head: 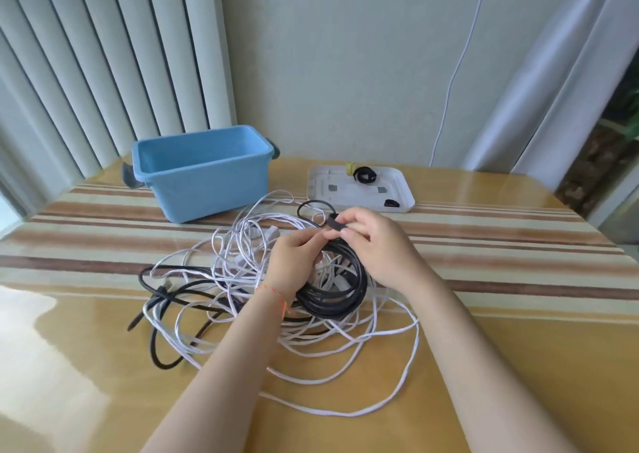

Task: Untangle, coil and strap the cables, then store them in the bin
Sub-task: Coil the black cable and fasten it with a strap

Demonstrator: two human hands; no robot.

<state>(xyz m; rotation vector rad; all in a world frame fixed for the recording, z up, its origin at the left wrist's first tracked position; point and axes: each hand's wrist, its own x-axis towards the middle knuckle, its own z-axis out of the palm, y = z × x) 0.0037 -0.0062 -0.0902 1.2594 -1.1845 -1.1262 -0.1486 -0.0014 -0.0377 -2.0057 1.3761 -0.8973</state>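
1. Black coil sits mid-surface, held up over the white tangle. The loop is an oval w/ its long axis running from the person's near side up and away toward the tray; top end is at the fingers, bottom end near the left wrist.
2. Left hand grips the coil's left side near the top, fingers curled round the bundled strands.
3. Right hand pinches a short dark strap at the coil's top, thumb and fingertips closed on it. Strap lies roughly crosswise to the strands.
4. A loose black loop pokes out beyond the strap, toward the tray.
5. Second black cable lies uncoiled at left, mixed w/ the white tangle; plug end points near-left.
6. Blue bin stands far left on the surface, open side up, long axis approx left-right.
7. White tray far right of the bin holds spare straps.
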